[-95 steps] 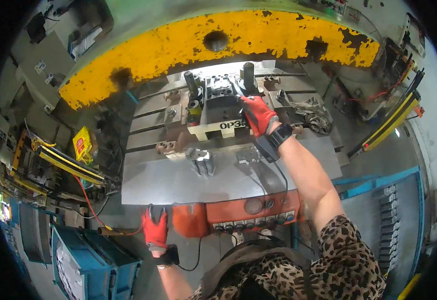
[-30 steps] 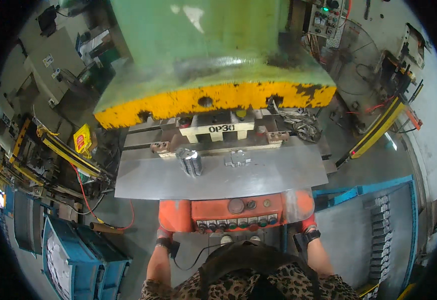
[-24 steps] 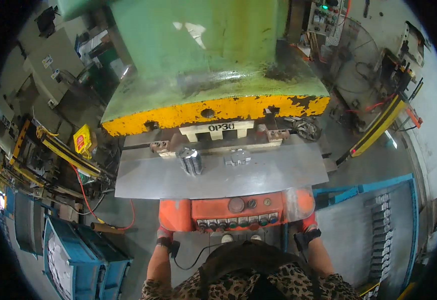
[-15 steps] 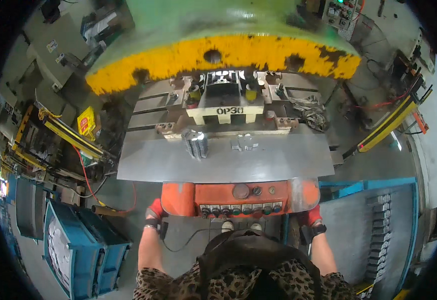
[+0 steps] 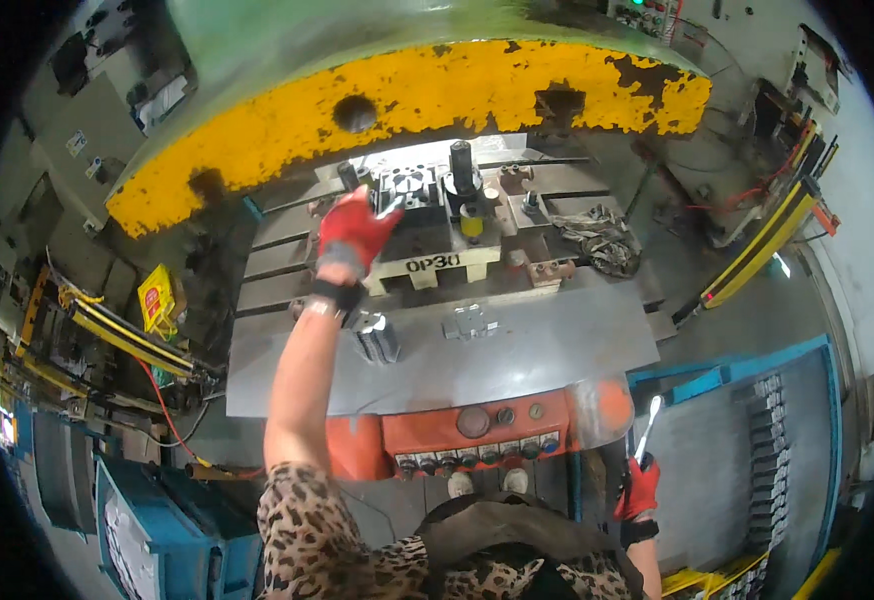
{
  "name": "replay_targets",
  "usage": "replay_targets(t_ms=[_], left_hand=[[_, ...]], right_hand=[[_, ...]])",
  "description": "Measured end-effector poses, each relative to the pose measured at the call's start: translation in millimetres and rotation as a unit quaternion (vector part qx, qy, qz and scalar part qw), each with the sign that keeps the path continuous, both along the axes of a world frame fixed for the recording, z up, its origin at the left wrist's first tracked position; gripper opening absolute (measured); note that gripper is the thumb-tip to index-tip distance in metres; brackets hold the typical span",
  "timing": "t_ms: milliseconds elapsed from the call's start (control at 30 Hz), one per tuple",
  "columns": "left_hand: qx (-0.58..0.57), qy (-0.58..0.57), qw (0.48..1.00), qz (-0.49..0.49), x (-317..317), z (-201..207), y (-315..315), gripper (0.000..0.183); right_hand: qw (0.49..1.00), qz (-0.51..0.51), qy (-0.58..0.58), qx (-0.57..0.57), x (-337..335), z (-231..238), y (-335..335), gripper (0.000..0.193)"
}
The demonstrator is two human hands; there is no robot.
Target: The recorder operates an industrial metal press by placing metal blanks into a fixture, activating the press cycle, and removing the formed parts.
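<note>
My left hand point(image 5: 354, 232), in a red glove, reaches over the lower die point(image 5: 422, 228) in the press. Its thumb and fingers look apart, beside the bright metal on top of the die; contact there is hard to make out. At the lower right, my right hand point(image 5: 640, 490), also red-gloved, is closed around a thin white stick-like tool point(image 5: 648, 428) with a rounded pale end pointing up. On the grey metal plate point(image 5: 547, 350) before the die stand a stack of shiny metal parts point(image 5: 375, 338) and a flat formed metal piece point(image 5: 470, 322).
Above the die hangs the yellow-edged press ram point(image 5: 457, 92). An orange control box point(image 5: 472, 440) with buttons sits at the plate's near edge. Yellow guard posts point(image 5: 767, 245) flank the press. Blue bins point(image 5: 157, 515) stand left; a blue-framed table point(image 5: 717, 450) with rows of metal parts is right.
My left hand has gone from the control box's left end up to the die. My right hand has left its right end and now shows the white tool. The view has shifted.
</note>
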State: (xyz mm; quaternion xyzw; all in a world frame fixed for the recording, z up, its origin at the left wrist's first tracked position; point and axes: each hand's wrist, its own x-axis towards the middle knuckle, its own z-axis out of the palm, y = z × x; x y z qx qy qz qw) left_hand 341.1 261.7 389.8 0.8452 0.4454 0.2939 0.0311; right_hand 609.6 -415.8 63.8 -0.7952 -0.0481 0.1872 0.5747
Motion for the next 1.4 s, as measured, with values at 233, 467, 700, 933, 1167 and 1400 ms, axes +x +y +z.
replay_targets(t_ms=[233,467,700,933,1167,1400], left_hand=[[-0.149,0.213,0.959,0.113,143.6,-31.0,107.3,0.087],[-0.106,0.138,0.977,0.119,118.5,-29.8,129.1,0.056],[-0.109,0.050,0.989,0.086,53.0,-3.7,88.9,0.079],[-0.192,0.096,0.968,0.128,68.9,4.6,87.8,0.087],[-0.154,0.222,0.950,0.158,170.6,-26.3,122.1,0.082],[-0.170,0.079,0.977,0.104,118.8,4.8,123.1,0.081]], right_hand=[[0.998,0.016,0.003,-0.064,-51.5,62.1,-14.0,0.067],[0.982,0.121,-0.119,-0.088,-60.5,82.0,31.8,0.076],[0.946,0.307,-0.106,-0.013,-76.5,166.7,162.5,0.074],[0.918,0.376,-0.121,0.036,-90.9,145.5,181.5,0.072],[0.948,0.316,-0.030,-0.001,-76.8,163.4,147.8,0.075],[0.933,0.329,-0.139,-0.043,-52.7,170.6,169.9,0.066]])
